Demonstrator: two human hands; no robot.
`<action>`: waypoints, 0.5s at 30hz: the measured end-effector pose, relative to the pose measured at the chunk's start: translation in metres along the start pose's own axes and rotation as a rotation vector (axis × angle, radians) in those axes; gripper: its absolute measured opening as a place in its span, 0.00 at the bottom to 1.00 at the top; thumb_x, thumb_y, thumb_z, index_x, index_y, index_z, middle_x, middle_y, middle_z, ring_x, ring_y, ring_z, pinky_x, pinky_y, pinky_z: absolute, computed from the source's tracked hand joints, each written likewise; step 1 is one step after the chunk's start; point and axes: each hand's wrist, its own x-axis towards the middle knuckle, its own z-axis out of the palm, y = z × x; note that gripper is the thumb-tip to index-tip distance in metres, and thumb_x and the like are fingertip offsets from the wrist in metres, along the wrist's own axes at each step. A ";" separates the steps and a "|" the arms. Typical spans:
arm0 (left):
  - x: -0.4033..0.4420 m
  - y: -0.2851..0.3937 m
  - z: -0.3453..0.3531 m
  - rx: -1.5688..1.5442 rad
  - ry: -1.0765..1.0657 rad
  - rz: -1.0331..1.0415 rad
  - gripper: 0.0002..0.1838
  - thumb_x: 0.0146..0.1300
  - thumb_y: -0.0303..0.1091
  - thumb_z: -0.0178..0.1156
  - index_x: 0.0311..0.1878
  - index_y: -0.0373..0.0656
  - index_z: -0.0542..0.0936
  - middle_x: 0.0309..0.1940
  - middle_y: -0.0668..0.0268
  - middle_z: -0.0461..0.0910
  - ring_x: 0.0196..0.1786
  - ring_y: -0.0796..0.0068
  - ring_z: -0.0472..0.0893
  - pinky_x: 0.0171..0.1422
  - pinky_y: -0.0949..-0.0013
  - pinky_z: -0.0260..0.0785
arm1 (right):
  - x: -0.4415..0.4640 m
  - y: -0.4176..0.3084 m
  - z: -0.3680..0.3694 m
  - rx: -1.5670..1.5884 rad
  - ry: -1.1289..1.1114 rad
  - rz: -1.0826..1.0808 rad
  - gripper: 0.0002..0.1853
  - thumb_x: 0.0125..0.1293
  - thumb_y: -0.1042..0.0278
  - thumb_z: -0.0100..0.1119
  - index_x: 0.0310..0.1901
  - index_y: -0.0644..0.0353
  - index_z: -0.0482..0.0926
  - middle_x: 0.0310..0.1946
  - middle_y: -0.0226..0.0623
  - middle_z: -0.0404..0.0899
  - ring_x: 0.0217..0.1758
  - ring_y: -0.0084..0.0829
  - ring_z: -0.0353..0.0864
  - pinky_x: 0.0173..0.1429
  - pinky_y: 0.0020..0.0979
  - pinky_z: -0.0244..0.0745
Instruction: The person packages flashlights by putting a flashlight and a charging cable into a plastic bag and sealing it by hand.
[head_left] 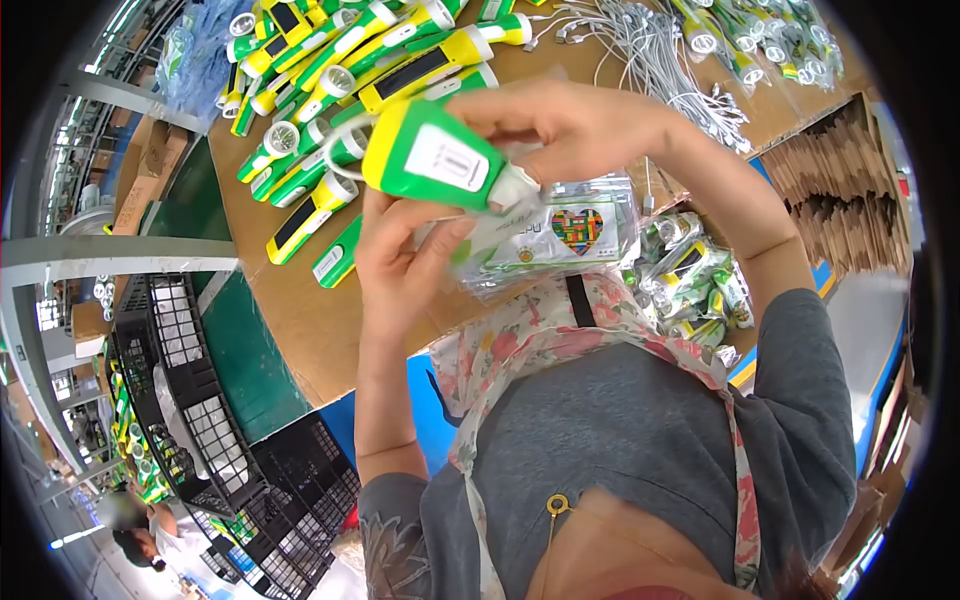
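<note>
A green and yellow flashlight (pixel 450 155) with a white label and a white strap loop is held up close to the camera. My left hand (pixel 405 245) is closed around its lower side, thumb bent inward. Over the top side curls my right hand (pixel 565 125), closed, its thumb near the white end; some of its fingers are hidden behind the flashlight. Just below lie clear plastic bags (pixel 600 215) with a printed card showing a colourful heart. Clear film reaches up near the left thumb; whether that hand touches it I cannot tell.
More flashlights (pixel 410 80) are heaped on the cardboard-covered table (pixel 320 345). White cables (pixel 640 50) and bagged flashlights (pixel 760 40) lie at the back. A box of wrapped items (pixel 690 280) stands right. Black crates (pixel 200 390) are at left, near another person (pixel 170 540).
</note>
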 end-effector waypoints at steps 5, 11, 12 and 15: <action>-0.018 0.001 -0.008 -0.199 -0.021 -0.202 0.11 0.50 0.23 0.72 0.34 0.40 0.78 0.37 0.67 0.69 0.43 0.76 0.70 0.49 0.72 0.65 | -0.015 0.006 -0.028 -0.114 -0.503 0.401 0.27 0.61 0.75 0.55 0.64 0.64 0.66 0.52 0.42 0.78 0.54 0.35 0.79 0.55 0.35 0.74; -0.016 -0.003 0.008 0.131 -0.183 -0.041 0.12 0.49 0.23 0.72 0.33 0.42 0.77 0.38 0.66 0.71 0.40 0.75 0.72 0.42 0.73 0.66 | -0.038 0.010 -0.013 -0.850 -0.329 0.211 0.22 0.54 0.76 0.51 0.54 0.63 0.74 0.50 0.46 0.76 0.49 0.44 0.79 0.50 0.36 0.75; -0.020 -0.009 0.004 0.159 -0.174 -0.079 0.13 0.49 0.23 0.72 0.34 0.42 0.76 0.39 0.65 0.72 0.41 0.74 0.73 0.42 0.72 0.67 | -0.051 0.013 -0.025 -0.826 -0.146 0.042 0.22 0.54 0.76 0.51 0.53 0.63 0.74 0.50 0.45 0.75 0.48 0.43 0.79 0.50 0.36 0.75; -0.030 -0.018 -0.001 0.311 -0.183 -0.182 0.14 0.49 0.25 0.72 0.35 0.43 0.75 0.41 0.62 0.74 0.42 0.70 0.76 0.42 0.71 0.69 | -0.098 0.033 -0.033 -0.726 0.125 0.260 0.16 0.54 0.78 0.52 0.47 0.65 0.77 0.43 0.42 0.77 0.47 0.42 0.79 0.51 0.38 0.73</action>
